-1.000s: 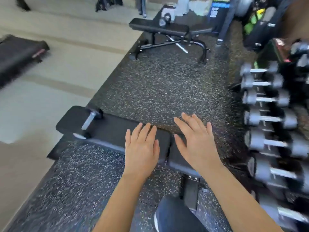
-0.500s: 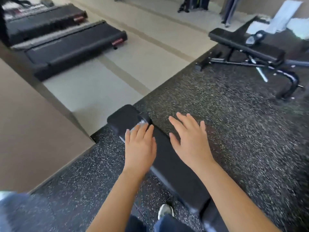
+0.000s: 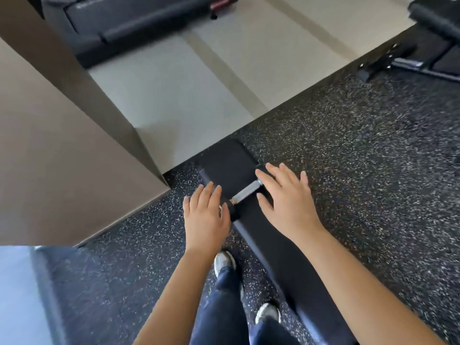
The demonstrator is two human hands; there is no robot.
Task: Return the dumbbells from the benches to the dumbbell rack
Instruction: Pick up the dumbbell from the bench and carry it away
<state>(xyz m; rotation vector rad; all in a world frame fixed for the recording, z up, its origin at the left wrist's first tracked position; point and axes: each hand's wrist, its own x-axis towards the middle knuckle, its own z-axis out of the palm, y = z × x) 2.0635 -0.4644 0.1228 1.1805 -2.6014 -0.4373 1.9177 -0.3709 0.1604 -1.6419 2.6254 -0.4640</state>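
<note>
Bench (image 3: 261,235), dumbbell (image 3: 246,191) (left hand (image 3: 206,220), right hand (image 3: 288,202))

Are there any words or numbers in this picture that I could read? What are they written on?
No text here can be read.
Red label on the treadmill: too blurred to read.
Dumbbell on the bench: no number shows; its near end is mostly behind the left hand.
</note>
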